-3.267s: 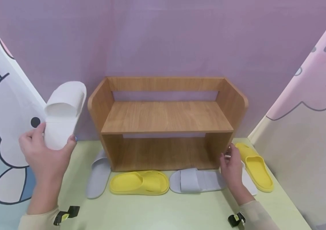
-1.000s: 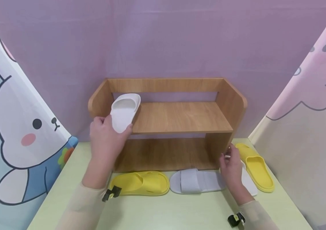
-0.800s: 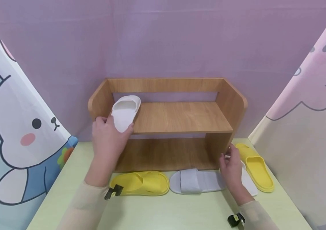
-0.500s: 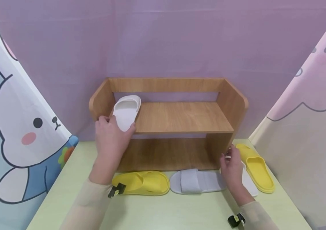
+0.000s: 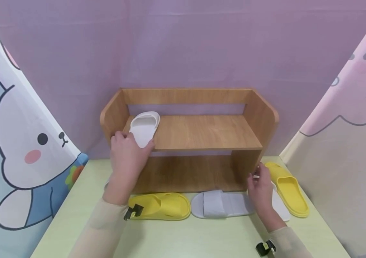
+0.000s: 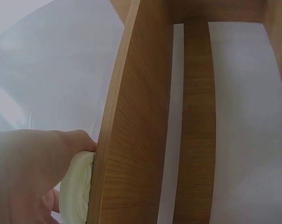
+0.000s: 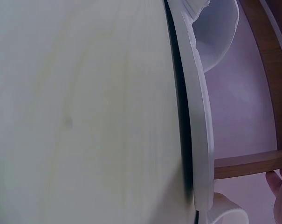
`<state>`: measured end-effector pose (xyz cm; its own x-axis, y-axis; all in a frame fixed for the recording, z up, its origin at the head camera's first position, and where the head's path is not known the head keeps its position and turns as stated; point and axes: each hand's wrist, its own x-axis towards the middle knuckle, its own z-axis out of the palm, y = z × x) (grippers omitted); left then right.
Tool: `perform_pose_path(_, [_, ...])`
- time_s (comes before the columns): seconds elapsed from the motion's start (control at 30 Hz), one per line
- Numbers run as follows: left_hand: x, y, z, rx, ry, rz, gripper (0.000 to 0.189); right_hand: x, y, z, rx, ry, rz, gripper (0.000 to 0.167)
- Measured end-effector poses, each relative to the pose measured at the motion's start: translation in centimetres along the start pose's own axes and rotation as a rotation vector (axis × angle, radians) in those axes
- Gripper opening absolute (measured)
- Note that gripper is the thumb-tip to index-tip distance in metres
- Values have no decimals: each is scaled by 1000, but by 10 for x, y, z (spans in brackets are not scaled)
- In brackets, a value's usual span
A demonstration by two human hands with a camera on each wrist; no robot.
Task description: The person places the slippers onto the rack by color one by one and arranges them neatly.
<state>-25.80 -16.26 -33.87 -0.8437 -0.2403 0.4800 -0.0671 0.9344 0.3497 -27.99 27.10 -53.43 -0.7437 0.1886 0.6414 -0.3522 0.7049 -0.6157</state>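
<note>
My left hand point(image 5: 127, 157) pinches the near end of a white slipper point(image 5: 145, 129), thumb on one side and fingers on the other. The slipper lies toe-back at the left end of the upper board of a wooden shoe rack point(image 5: 202, 134). In the left wrist view the slipper's pale end point(image 6: 75, 191) meets the board's front edge. My right hand point(image 5: 261, 188) grips the front edge of the rack's right side panel low down; the right wrist view shows its fingertips point(image 7: 272, 182) against the wood.
On the table point(image 5: 183, 240) in front of the rack lie a yellow slipper point(image 5: 173, 206) and a grey slipper point(image 5: 215, 204). To the right are a white slipper point(image 5: 279, 206), partly behind my right hand, and a yellow slipper point(image 5: 290, 191). My left wrist nearly hides another grey slipper point(image 5: 107, 184).
My left hand has brought the white slipper from the air left of the rack onto the upper board, then slightly right and lower. My right hand stays at the side panel.
</note>
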Motion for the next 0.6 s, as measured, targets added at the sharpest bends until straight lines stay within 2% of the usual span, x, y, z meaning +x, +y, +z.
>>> perform_pose_path(0.6, [2, -1, 0, 25, -35, -9, 92, 0, 2, 1, -4, -4, -5, 61])
